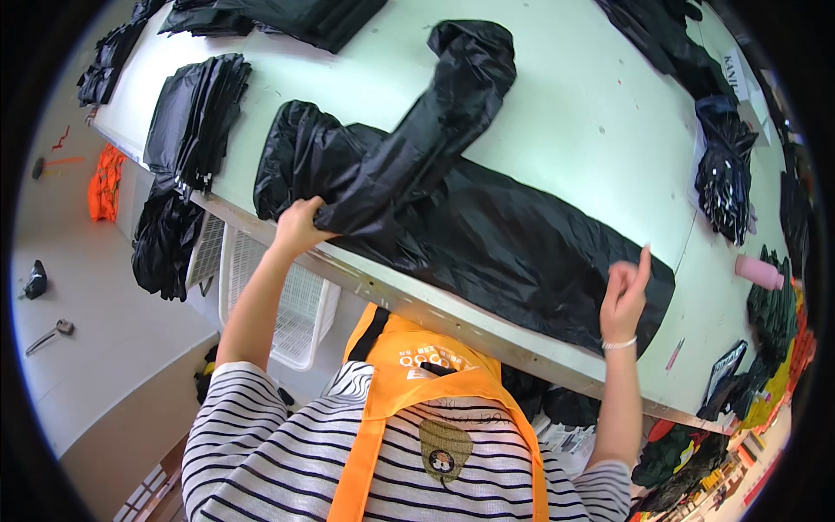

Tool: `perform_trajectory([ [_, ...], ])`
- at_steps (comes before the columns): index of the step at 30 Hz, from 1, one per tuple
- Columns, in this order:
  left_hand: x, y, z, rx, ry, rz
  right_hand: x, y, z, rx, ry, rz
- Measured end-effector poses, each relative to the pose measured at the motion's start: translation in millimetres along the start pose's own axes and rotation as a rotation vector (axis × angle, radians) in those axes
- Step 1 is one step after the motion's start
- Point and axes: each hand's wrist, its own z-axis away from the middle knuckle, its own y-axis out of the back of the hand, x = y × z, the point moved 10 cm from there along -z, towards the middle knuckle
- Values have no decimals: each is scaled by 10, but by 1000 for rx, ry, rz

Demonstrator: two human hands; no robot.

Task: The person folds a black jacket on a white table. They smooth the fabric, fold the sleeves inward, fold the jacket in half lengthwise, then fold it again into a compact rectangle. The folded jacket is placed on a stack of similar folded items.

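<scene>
Black garment (531,244), long axis down-right, tube (457,100) pointing away; left grip (302,228) clamped on it, right grip (624,296) parted.

I'm losing the left hand's (303,228) fingertips in the black cloth (539,244). The right hand (623,300) is blurring slightly; I'm not making out whether it's touching the cloth. The top edge is cutting off a dark stack (278,17). The table edge (409,306) and left forearm (248,309) are partly hiding a white basket (300,326). A slim thing (674,354) is looking too small to identify.
</scene>
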Motion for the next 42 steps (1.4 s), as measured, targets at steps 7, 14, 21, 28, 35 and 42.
perform_trajectory([
  [7, -57, -34, 10, -53, 22, 109, -1801, -2216, -2534, -150, 453, 166],
  [14, -25, -72, -103, -147, -17, 160, -889, -3432, -3364, -747, 181, 787],
  [21, 100, 249, -23, -119, -157, 123, -327, 673, -2382, -253, 130, 674],
  [28, 750, 886, -117, 228, -703, 279, -994, 3189, 1344, 272, -878, 829],
  [35, 281, 1204, -558, 613, -615, 297, -2176, 2758, 3230, 746, -1186, 611],
  [42, -64, 862, -1433, 613, -450, 243, -2469, 3008, 3178, 1139, -1026, 154],
])
